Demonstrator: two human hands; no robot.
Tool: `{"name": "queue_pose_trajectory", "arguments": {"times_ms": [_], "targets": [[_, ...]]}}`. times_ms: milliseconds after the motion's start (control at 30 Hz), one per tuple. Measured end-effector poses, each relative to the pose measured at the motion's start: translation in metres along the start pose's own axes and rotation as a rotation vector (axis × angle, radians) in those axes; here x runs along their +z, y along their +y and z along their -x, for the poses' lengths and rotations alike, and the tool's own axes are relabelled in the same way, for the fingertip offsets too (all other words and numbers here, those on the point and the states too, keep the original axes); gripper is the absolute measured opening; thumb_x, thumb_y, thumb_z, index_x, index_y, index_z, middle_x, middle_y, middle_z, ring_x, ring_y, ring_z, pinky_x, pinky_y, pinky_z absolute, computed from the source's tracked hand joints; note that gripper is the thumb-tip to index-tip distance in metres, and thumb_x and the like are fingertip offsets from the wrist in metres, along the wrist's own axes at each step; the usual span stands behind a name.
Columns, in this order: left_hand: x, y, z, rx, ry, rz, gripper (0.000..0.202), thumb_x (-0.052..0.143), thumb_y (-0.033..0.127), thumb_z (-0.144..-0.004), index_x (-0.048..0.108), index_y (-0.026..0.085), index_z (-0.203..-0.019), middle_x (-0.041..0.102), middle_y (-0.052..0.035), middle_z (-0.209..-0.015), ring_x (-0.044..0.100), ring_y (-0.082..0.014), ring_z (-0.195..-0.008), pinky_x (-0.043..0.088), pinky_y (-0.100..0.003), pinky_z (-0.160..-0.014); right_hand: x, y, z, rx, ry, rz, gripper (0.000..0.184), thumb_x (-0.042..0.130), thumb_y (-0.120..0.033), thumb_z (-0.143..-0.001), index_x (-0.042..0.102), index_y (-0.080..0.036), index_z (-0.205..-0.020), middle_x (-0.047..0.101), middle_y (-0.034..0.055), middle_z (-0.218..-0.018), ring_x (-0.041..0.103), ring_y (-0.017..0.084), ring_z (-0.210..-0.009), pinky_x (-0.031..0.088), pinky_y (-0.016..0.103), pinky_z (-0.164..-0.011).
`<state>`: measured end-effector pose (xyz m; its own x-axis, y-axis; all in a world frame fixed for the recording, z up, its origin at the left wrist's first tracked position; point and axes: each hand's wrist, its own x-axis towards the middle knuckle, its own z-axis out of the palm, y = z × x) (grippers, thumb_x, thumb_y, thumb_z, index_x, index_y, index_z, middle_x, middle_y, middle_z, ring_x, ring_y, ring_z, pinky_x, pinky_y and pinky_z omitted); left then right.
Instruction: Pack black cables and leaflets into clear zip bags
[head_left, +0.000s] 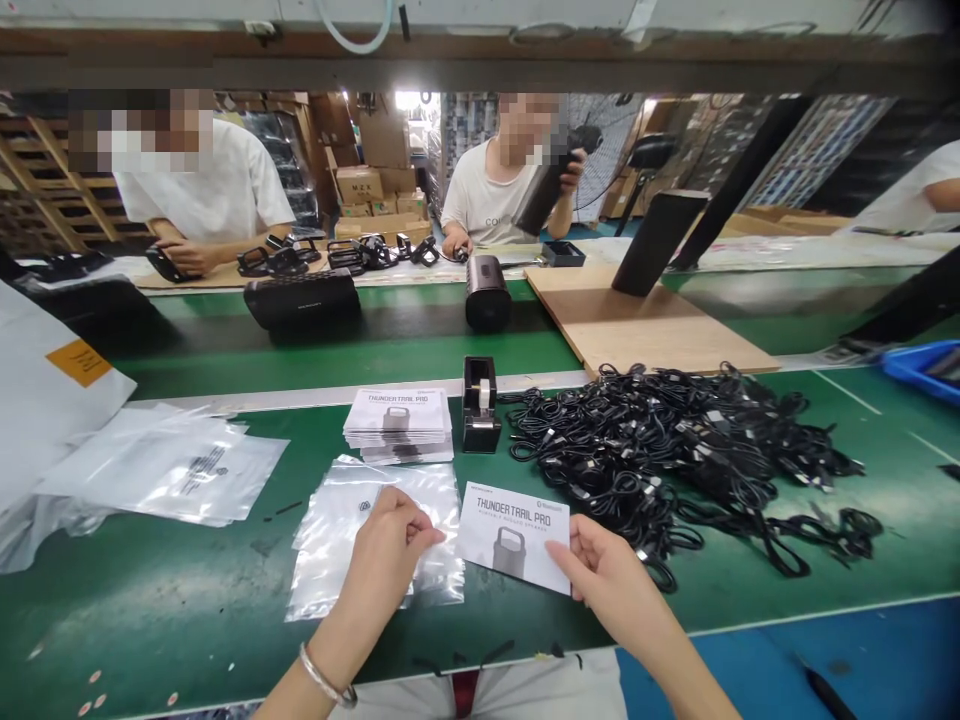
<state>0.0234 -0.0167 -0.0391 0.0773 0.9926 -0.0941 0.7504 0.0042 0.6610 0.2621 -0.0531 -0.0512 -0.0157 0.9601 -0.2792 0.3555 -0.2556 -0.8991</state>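
Note:
My right hand (604, 570) holds a white instruction booklet (517, 538), printed "Thunder Trail Pro", by its right edge, thumb on top. The booklet is slightly tilted above the green bench. My left hand (394, 545), with a metal bangle at the wrist, is over a stack of clear plastic bags (330, 560). Its thumb and forefinger are pinched together near the bags' right side; whether a bag edge is between them I cannot make out. Behind the bags sits a pile of the same booklets (397, 425), with a black tape dispenser (480, 405) beside it.
A large heap of black cables (675, 450) spreads to the right. More plastic bags (187, 465) lie at left. Black speakers (487, 292) stand on the green belt, one on a wooden board (652, 325). Co-workers sit opposite; a shelf edge crosses overhead.

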Motion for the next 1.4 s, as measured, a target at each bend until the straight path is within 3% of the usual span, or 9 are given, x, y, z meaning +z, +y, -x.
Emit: {"name": "queue_pose_trajectory", "arguments": {"times_ms": [133,333,600,767,933,1100,1167,1233,1400], "targets": [[-0.002,0.001,0.002,0.038,-0.001,-0.029,0.021,0.050,0.027,-0.077,0.062,0.018,-0.062,0.052,-0.0030,-0.080,0.055,-0.0159,-0.063,0.044,-0.032,-0.063,0.004,-0.008,0.001,0.070,0.049,-0.162,0.027,0.055,-0.044,-0.073,0.053,-0.017,-0.077,0.046,-0.0048,-0.051,0.043,0.010,-0.042,0.034,0.021,-0.039],[-0.004,0.000,0.009,0.081,0.005,-0.057,0.029,0.039,0.028,-0.083,0.060,0.018,-0.065,0.053,-0.0046,-0.083,0.056,-0.0175,-0.069,0.045,-0.032,-0.065,0.028,-0.008,0.001,0.039,0.121,-0.329,0.038,0.058,-0.055,-0.068,0.051,-0.018,-0.074,0.052,-0.0028,-0.052,0.045,0.011,-0.041,0.038,0.023,-0.040],[0.000,-0.002,0.014,0.088,0.043,-0.052,0.026,0.039,0.028,-0.083,0.060,0.020,-0.071,0.054,-0.0037,-0.082,0.056,-0.0166,-0.068,0.047,-0.033,-0.066,0.043,-0.007,0.011,0.033,0.091,-0.297,0.030,0.054,-0.048,-0.074,0.047,-0.019,-0.071,0.048,-0.0055,-0.048,0.046,0.009,-0.039,0.039,0.020,-0.037],[0.003,-0.005,0.017,0.103,0.088,0.029,0.017,0.044,0.028,-0.081,0.058,0.021,-0.074,0.054,-0.0018,-0.081,0.056,-0.0149,-0.065,0.049,-0.031,-0.064,0.044,-0.006,0.017,0.133,-0.020,-0.256,0.027,0.053,-0.044,-0.074,0.048,-0.017,-0.078,0.047,-0.0073,-0.045,0.045,0.008,-0.034,0.035,0.017,-0.032],[0.003,-0.003,0.024,0.133,0.108,0.047,0.015,0.045,0.029,-0.082,0.055,0.020,-0.076,0.050,-0.0020,-0.081,0.054,-0.0144,-0.063,0.048,-0.030,-0.062,0.045,-0.022,0.018,0.184,-0.172,-0.291,0.033,0.054,-0.048,-0.073,0.049,-0.016,-0.077,0.050,-0.0074,-0.046,0.041,0.005,-0.029,0.029,0.014,-0.028],[0.000,-0.002,0.028,0.161,0.092,0.129,0.015,0.046,0.031,-0.082,0.057,0.021,-0.077,0.051,-0.0017,-0.080,0.053,-0.0151,-0.066,0.046,-0.029,-0.063,0.051,-0.041,0.006,0.063,-0.388,-0.376,0.034,0.049,-0.048,-0.077,0.052,-0.015,-0.071,0.058,-0.0020,-0.052,0.056,0.009,-0.045,0.047,0.020,-0.048],[-0.003,-0.002,0.029,0.152,0.075,0.203,0.015,0.048,0.033,-0.081,0.058,0.022,-0.077,0.051,-0.0014,-0.080,0.053,-0.0155,-0.068,0.046,-0.027,-0.063,0.057,-0.045,-0.004,0.035,-0.438,-0.323,0.029,0.050,-0.042,-0.078,0.053,-0.014,-0.072,0.060,-0.0005,-0.057,0.060,0.011,-0.051,0.050,0.022,-0.054],[-0.006,-0.001,0.029,0.143,0.043,0.293,0.016,0.050,0.034,-0.080,0.059,0.022,-0.074,0.052,-0.0011,-0.079,0.053,-0.0159,-0.071,0.046,-0.026,-0.063,0.066,-0.048,-0.015,-0.056,-0.441,-0.121,0.024,0.046,-0.035,-0.081,0.054,-0.014,-0.073,0.062,0.0004,-0.060,0.061,0.010,-0.051,0.049,0.020,-0.051],[-0.009,0.003,0.025,0.079,-0.063,0.493,0.020,0.054,0.039,-0.076,0.058,0.021,-0.068,0.052,-0.0008,-0.077,0.053,-0.0161,-0.074,0.047,-0.022,-0.063,0.094,-0.061,-0.031,-0.281,-0.219,0.400,0.012,0.049,-0.018,-0.077,0.060,-0.015,-0.074,0.068,0.0061,-0.074,0.064,0.018,-0.068,0.046,0.025,-0.060]]}}
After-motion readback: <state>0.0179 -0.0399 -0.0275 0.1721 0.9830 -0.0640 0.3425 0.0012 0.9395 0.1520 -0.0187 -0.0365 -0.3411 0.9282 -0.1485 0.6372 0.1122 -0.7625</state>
